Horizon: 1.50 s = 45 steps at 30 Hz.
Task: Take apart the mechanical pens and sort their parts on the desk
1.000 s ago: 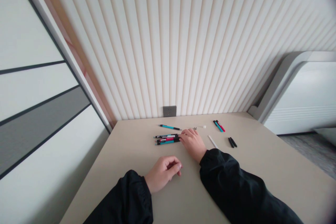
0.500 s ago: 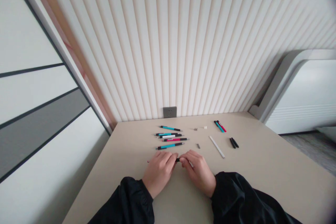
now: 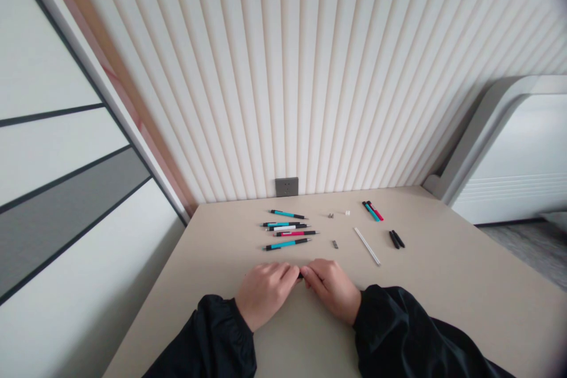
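In head view, gripping a narrow black piece [image 3: 300, 276], mostly covered, between the fingertips of left hand [image 3: 266, 290] and right hand [image 3: 331, 284], above a plain beige table [image 3: 212, 248]; facing five pens [image 3: 296, 233], with a dark socket [image 3: 287, 186] on the pale ribbed wall [image 3: 283, 71] behind

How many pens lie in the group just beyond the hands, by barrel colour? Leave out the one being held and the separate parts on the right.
Blue pens: 3
White pen: 1
Red pen: 1
Total: 5
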Tool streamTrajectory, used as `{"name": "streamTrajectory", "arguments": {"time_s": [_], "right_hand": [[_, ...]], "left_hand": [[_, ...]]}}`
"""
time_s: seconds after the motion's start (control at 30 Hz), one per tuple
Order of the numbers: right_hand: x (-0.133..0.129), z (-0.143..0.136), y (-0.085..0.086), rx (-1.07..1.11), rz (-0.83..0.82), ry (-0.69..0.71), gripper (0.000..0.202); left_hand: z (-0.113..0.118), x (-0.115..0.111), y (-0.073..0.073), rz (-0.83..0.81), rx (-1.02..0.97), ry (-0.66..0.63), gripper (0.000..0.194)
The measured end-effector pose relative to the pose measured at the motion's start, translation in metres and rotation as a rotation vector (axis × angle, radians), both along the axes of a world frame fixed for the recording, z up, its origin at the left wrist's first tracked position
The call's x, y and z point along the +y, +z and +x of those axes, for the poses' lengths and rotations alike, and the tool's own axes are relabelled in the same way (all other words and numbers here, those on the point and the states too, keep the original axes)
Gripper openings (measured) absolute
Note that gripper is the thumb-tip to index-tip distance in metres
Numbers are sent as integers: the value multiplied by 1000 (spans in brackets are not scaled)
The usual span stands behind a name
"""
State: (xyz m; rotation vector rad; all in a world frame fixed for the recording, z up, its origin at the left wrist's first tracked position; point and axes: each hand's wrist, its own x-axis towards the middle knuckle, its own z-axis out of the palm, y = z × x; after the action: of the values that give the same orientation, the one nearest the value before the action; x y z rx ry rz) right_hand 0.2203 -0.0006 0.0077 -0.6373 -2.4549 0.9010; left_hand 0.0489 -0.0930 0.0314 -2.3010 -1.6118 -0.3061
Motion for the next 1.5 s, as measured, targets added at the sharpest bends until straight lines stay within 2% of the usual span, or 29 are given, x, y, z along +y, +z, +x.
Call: {"name": "streamTrajectory", "arguments": {"time_s": [0.17, 0.4, 0.53, 0.67, 0.8, 1.0, 1.13, 1.27, 1.43, 1.5], "right_hand": [[0, -1, -1, 11, 104, -34, 41], [1, -4, -6, 71, 435, -16, 43], [2, -4, -6, 80, 526, 3, 37], [3, -2, 1, 95, 485, 23, 33], [3, 3, 9, 81, 355, 75, 30], [2, 7, 8, 44, 185, 5, 34], [2, 6, 7, 59, 104, 44, 33], [2, 6, 7, 56, 127, 9, 33], [3, 4, 5, 73, 234, -9, 29], [5, 5, 5, 99, 227, -13, 25]], "left_hand": [[-1, 0, -3, -12, -16, 0, 16], [-1, 0, -5, -48, -76, 5, 20], [-3, 0, -7, -55, -87, 15, 20], [-3, -1, -6, -23, -59, 17, 12], [-1, -3, -3, 13, -10, 7, 11], [1, 0, 5, 85, 12, -5, 23], [1, -1, 5, 36, 1, -13, 23], [-1, -3, -3, -26, -27, -2, 12], [0, -2, -9, -81, -23, 51, 10], [0, -1, -8, -86, -23, 72, 10]]}}
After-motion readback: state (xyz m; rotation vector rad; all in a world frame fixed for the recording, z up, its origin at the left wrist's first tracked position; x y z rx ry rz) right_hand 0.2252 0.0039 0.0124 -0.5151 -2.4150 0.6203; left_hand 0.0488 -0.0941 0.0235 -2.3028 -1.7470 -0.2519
